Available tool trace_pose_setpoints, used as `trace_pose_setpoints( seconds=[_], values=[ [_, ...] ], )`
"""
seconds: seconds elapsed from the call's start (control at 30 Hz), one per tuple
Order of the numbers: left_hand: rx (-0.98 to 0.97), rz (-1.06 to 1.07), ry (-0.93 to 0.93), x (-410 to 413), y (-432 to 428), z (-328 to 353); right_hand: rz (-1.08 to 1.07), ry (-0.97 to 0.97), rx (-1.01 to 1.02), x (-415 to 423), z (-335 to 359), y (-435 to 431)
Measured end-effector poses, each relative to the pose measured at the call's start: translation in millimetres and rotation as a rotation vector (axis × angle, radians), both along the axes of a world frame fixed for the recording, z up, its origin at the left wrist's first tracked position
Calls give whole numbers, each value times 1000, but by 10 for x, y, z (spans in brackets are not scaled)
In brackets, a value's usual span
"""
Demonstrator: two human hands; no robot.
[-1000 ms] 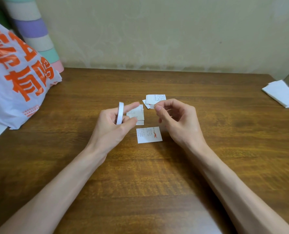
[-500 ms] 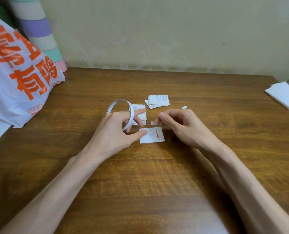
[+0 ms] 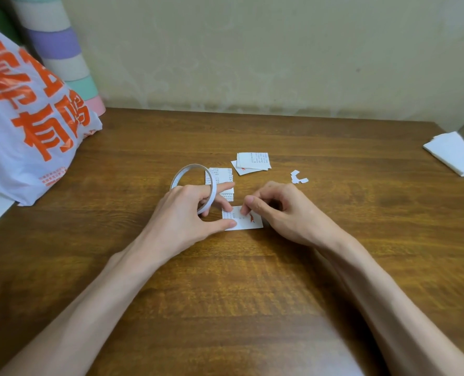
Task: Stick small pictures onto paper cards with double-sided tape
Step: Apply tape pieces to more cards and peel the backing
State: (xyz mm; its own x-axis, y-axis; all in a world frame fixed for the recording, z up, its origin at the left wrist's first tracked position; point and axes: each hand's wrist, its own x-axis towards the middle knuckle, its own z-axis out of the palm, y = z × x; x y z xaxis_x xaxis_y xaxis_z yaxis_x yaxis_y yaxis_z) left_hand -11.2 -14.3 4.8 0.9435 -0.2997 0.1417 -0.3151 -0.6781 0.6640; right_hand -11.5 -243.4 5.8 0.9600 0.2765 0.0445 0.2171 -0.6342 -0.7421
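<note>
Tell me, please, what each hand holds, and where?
Left hand: tape ring hooked over its forefinger, thumb pinning the card's left edge. Right hand: fingertips on the card's middle.

On my brown wooden table (image 3: 252, 294), a white plastic bag with orange characters (image 3: 27, 126) sits far left before a pastel-striped cylinder (image 3: 60, 50), folded white tissues (image 3: 456, 153) far right, beige wall (image 3: 252, 50) behind.
</note>
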Motion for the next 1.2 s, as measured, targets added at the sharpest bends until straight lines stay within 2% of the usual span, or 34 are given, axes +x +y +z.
trace_pose_setpoints(
  seconds=[0.3,0.7,1.2],
  values=[
    [-27,-20,-14,12,4,-34,-11,-86,-64,-17,-21,23],
    [-93,-97,-40,-11,-41,-50,-13,-96,-88,-39,-2,23],
    [-35,-136,-15,3,-49,-48,-25,-63,-61,-33,12,17]
  ],
)
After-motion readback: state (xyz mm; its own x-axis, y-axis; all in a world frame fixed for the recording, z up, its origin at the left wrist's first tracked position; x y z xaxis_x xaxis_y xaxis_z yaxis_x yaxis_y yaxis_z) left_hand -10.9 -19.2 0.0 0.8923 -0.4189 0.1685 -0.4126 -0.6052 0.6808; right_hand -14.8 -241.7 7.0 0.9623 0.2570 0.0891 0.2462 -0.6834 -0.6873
